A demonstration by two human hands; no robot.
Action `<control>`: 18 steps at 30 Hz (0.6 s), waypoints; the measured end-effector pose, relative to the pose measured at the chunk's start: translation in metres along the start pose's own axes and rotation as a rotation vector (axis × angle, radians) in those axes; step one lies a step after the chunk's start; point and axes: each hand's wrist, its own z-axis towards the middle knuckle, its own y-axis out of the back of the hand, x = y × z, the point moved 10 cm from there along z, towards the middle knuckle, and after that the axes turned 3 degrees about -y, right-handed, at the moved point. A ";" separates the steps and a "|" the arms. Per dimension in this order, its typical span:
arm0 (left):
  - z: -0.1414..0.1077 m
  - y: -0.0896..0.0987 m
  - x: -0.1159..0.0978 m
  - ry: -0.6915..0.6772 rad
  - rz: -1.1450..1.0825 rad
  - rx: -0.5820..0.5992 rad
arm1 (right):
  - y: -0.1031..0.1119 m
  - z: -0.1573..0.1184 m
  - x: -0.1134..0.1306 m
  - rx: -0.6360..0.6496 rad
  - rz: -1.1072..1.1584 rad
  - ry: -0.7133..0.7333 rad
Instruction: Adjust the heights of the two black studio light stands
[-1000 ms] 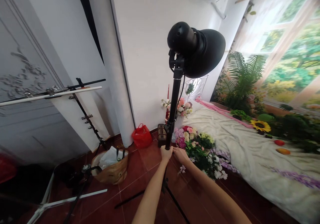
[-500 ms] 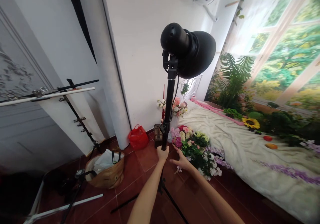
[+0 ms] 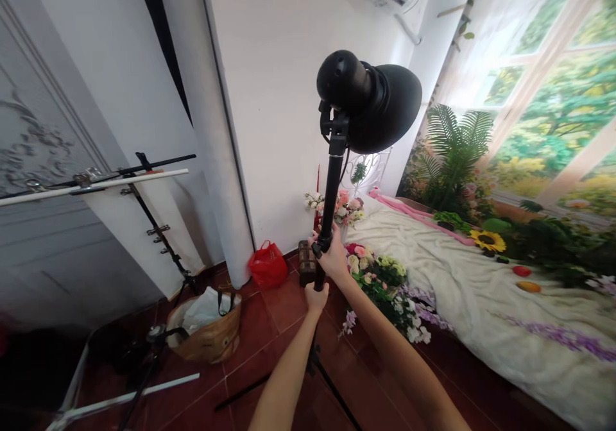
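A black studio lamp (image 3: 370, 101) with a wide round shade tops a black stand (image 3: 330, 194) that rests on the floor on spread legs. My left hand (image 3: 317, 296) is wrapped round the lower part of the pole. Just above it, my right hand (image 3: 333, 254) grips the stand at its black clamp and knob, its fingers partly hidden behind the pole. The shade faces right, toward the bed side.
A bed with a cream blanket (image 3: 481, 303) lies at the right, artificial flowers (image 3: 380, 277) beside it. At the left are a woven basket (image 3: 212, 338), a red bag (image 3: 268, 265), a brown box (image 3: 307, 261) and a backdrop stand (image 3: 154, 219) with white bars.
My right hand, which was open beside the pole, has moved up and closed on the stand at the clamp. My left hand still holds the pole. The view has shifted slightly.
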 end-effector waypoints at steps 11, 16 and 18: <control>-0.015 0.005 -0.007 -0.235 0.026 0.247 | 0.011 0.024 0.026 -0.037 -0.048 0.069; -0.028 0.012 0.035 -0.192 0.070 0.359 | 0.012 0.033 0.035 -0.016 -0.043 0.093; -0.031 0.014 0.043 -0.204 0.117 0.372 | 0.010 0.027 0.026 -0.020 -0.054 0.085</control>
